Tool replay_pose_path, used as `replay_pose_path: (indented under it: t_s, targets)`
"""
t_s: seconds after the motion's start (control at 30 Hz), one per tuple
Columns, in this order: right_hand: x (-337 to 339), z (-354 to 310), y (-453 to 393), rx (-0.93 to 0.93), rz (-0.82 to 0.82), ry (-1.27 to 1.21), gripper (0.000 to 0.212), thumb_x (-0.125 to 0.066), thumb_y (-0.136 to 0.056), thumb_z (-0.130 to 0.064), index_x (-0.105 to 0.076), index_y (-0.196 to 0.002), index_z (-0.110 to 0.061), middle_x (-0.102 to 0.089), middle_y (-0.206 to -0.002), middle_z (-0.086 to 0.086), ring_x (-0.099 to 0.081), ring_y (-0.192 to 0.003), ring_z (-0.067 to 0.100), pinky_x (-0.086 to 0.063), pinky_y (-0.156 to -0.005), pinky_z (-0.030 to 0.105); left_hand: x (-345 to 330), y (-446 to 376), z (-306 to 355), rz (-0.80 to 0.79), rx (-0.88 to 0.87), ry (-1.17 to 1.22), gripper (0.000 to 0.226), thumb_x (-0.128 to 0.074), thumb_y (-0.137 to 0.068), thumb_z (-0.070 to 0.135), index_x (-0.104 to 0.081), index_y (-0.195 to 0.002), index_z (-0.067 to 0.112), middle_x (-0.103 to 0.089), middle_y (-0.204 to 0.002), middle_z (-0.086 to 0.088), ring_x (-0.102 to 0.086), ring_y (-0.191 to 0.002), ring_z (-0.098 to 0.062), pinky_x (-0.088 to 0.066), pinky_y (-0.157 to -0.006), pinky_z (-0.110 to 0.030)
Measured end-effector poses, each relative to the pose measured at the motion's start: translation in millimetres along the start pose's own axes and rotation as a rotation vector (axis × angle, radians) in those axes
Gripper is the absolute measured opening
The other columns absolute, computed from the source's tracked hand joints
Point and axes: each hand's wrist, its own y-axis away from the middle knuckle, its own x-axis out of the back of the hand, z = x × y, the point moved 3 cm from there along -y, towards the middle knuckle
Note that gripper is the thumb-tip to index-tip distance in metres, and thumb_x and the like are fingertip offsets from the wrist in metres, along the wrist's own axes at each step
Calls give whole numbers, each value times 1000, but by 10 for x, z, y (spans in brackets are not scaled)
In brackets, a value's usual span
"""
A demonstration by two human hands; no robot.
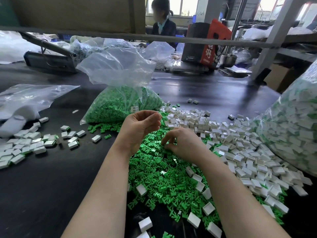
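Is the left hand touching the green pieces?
No, the left hand hovers above the green pieces, fingers curled; only the right hand reaches them.

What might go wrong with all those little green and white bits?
The right hand pinches at the green pieces, where white caps lie mixed in, so it may grab a wrong one. The big full bag on the right could slump onto the pile.

Factory assy bench: loose green parts (163,177), bulk bags (123,103), steel racking (274,31), 2nd worker (163,26).
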Motion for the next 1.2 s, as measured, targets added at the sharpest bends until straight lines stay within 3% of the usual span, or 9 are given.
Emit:
replay_pose_path:
  t_s: [0.1,0.2,0.3,0.43,0.57,0.7,0.9,1.03,1.2]
  targets:
    - [3,22,12,-9,22,-73,10,-71,-88,-25,-73,-96,-31,-60,-82,-14,-52,-70,-4,-36,-60,13,5,10,9,4,17,46,20,-74,-66,9,-68,-86,8,-70,-79,-7,-69,-69,-15,-57,-63,-21]
    - [15,64,18,-50,82,-259,15,-64,-91,-13,-73,-100,-21,-62,-77,-10,-52,-55,0,-41,-51,11,6,6,18,16,17,67,31,-73,-66,7,-64,-96,6,-71,-79,-5,-70,-71,-15,-57,-63,-21]
    - [86,84,51,-91,156,-522,22,-61,-94,-6,-69,-114,-12,-64,-80,-1,-47,-45,-2,-41,-47,11,-1,3,26,15,24,53,23,-75,-65,9,-72,-87,9,-73,-78,-5,-70,-69,-14,-57,-62,-20]
    - [217,63,68,-155,248,-914,19,-63,-92,-5,-73,-106,-13,-71,-89,5,-56,-61,9,-45,-54,16,-46,2,28,-23,5,51,12,-75,-65,8,-77,-73,17,-72,-77,-2,-70,-70,-13,-57,-64,-20]
    - [283,26,54,-159,246,-1207,17,-60,-92,1,-72,-95,-10,-68,-75,3,-52,-59,9,-44,-53,19,-98,-1,47,-40,5,80,13,-75,-66,5,-76,-74,16,-71,-80,-4,-71,-73,-16,-56,-65,-20]
    - [307,23,39,-144,231,-1390,15,-56,-91,5,-66,-92,-6,-71,-76,9,-57,-59,13,-44,-53,21,-129,-4,53,-33,7,92,16,-75,-66,7,-74,-81,12,-73,-82,-7,-72,-75,-18,-57,-64,-21]
    - [305,56,17,-171,268,-1534,6,-64,-87,-4,-64,-94,-4,-69,-80,12,-59,-58,12,-47,-49,20,-176,-8,34,-33,35,71,30,-78,-66,10,-69,-94,5,-75,-87,-10,-73,-77,-19,-56,-63,-20]
    - [307,37,24,-175,323,-1535,22,-74,-70,-16,-66,-87,-5,-63,-70,4,-52,-58,10,-43,-47,18,-213,-3,29,-49,27,61,24,-77,-66,10,-71,-89,6,-74,-83,-10,-73,-75,-18,-57,-64,-20]
    - [296,20,19,-156,365,-1535,24,-74,-73,-17,-66,-89,-1,-63,-71,5,-50,-57,9,-43,-48,18,-274,17,19,-65,22,50,23,-77,-66,10,-70,-87,5,-74,-81,-10,-72,-73,-18,-57,-65,-21]
